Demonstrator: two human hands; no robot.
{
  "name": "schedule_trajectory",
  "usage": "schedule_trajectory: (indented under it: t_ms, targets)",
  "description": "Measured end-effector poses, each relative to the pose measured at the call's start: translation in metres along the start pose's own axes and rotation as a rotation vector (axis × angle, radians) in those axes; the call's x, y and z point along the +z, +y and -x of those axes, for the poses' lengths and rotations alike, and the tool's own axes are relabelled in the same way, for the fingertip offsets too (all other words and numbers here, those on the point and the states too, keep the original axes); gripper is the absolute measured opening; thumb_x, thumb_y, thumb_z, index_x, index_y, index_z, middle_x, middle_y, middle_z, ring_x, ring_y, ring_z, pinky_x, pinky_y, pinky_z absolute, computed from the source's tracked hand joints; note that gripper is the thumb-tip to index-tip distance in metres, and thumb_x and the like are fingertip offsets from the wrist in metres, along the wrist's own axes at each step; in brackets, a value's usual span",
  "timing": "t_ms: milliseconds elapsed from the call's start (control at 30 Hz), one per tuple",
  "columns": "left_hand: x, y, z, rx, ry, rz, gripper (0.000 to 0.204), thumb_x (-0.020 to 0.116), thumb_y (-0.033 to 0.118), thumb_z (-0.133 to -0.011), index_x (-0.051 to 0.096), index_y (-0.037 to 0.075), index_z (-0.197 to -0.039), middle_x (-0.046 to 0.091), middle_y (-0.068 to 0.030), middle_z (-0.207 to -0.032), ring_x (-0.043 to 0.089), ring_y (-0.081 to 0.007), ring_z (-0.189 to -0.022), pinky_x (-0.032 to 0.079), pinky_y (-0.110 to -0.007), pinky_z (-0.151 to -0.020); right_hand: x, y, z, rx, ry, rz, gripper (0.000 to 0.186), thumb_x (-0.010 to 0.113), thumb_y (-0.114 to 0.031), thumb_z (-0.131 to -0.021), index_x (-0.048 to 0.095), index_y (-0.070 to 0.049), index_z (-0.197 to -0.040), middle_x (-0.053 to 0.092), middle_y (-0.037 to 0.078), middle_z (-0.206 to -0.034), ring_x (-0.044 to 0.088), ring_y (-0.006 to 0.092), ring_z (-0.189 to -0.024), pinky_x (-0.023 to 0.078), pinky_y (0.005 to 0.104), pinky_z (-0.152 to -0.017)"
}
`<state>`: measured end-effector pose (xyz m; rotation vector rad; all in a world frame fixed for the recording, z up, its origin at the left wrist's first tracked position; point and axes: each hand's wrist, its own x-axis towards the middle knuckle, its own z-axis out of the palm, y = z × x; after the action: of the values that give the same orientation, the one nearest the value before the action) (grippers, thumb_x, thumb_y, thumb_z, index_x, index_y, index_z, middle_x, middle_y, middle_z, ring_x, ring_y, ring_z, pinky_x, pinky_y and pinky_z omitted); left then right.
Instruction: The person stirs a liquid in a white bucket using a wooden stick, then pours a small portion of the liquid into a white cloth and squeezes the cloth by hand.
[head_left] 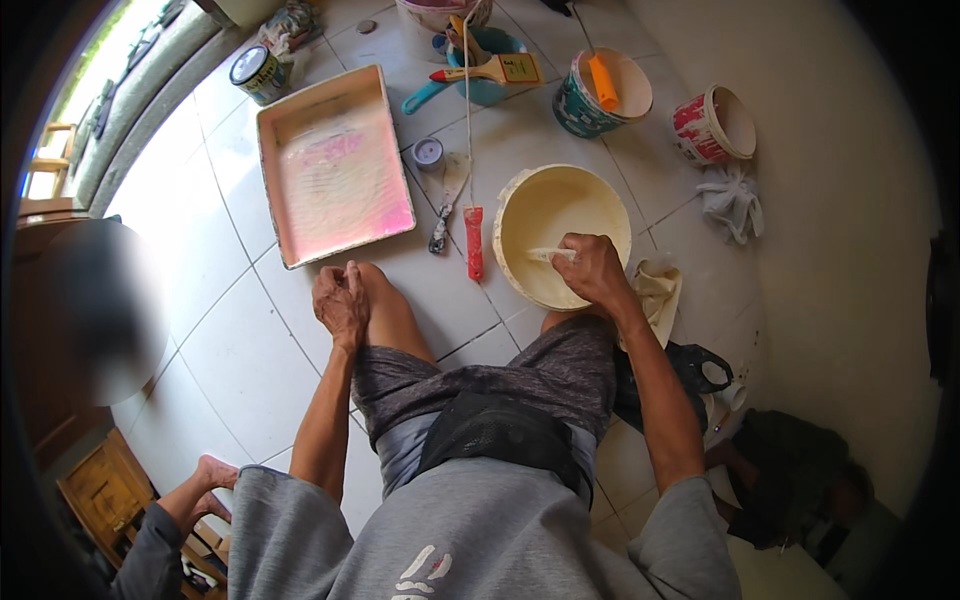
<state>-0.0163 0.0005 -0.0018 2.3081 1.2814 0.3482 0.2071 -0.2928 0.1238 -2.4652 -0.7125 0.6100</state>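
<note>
A round, cream-coloured plastic bucket (612, 205) stands on the floor just beyond the seated person's right knee, pale paint inside. The person's right hand (597, 270) reaches over its near right side, grasping a pale, flat, narrow tool (546, 254) that extends leftward over the paint. The left hand (341, 300) rests against the left knee, fingers bent; its palm is hidden, so whether it grips anything cannot be told.

Near the bucket's left side lies a red-handled tool (474, 245) with a long, thin rod pointing away. Farther left, a rectangular paint tray (272, 180) is coated in cream and pink. Between tray and red handle stands a small lavender pot (428, 152).

At the far side, a wide paintbrush with a pale wooden handle (490, 71) lies across a teal plastic container (488, 93). To its right, an orange roller (603, 82) leans inside a green tub (575, 110); farther right, a red-and-white tub (695, 130) tilts beside a knotted, translucent plastic bag (733, 205). A crumpled cream cloth (657, 292) lies right of the bucket. Pale tiles (225, 330) cover the floor.
</note>
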Motion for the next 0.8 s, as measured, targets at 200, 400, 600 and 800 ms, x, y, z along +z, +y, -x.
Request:
schedule_trajectory:
  t_ms: [200,400,600,800]
  targets:
    - [-0.001,-0.002,0.000,-0.014,0.002,0.020,0.033,0.061,0.033,-0.089,0.056,0.002,-0.081,0.058,-0.0144,-0.079,0.056,-0.0308,-0.079,0.044,-0.042,-0.073,-0.029,-0.014,0.032,-0.010,-0.012,0.040,0.025,0.063,-0.021,-0.076,0.064,0.003,-0.079,0.061,0.025,-0.069,0.062,0.0413,-0.069,0.050,0.0450,-0.067]
    - [0.001,-0.001,-0.002,-0.007,0.003,0.021,0.032,0.062,0.033,-0.088,0.057,0.002,-0.080,0.058,-0.0143,-0.080,0.057,-0.0303,-0.077,0.045,-0.042,-0.072,-0.018,0.011,0.033,-0.025,0.010,0.101,0.023,0.063,-0.020,-0.076,0.062,0.003,-0.076,0.061,0.024,-0.068,0.061,0.0418,-0.067,0.050,0.0452,-0.065]
    - [0.001,-0.002,-0.003,-0.029,0.000,0.036,0.032,0.063,0.033,-0.087,0.057,0.002,-0.079,0.058,-0.0141,-0.079,0.057,-0.0303,-0.076,0.045,-0.041,-0.071,0.003,0.008,-0.010,-0.106,0.032,0.026,0.023,0.064,-0.020,-0.075,0.059,0.002,-0.073,0.060,0.024,-0.068,0.061,0.0417,-0.068,0.049,0.0459,-0.064]
    - [0.001,0.000,-0.004,-0.024,-0.005,0.034,0.031,0.063,0.031,-0.087,0.056,0.002,-0.078,0.058,-0.0143,-0.078,0.057,-0.0304,-0.075,0.045,-0.042,-0.070,-0.007,0.005,-0.046,-0.092,0.095,0.135,0.025,0.064,-0.022,-0.076,0.063,0.002,-0.082,0.063,0.023,-0.074,0.063,0.0404,-0.073,0.051,0.0446,-0.069]
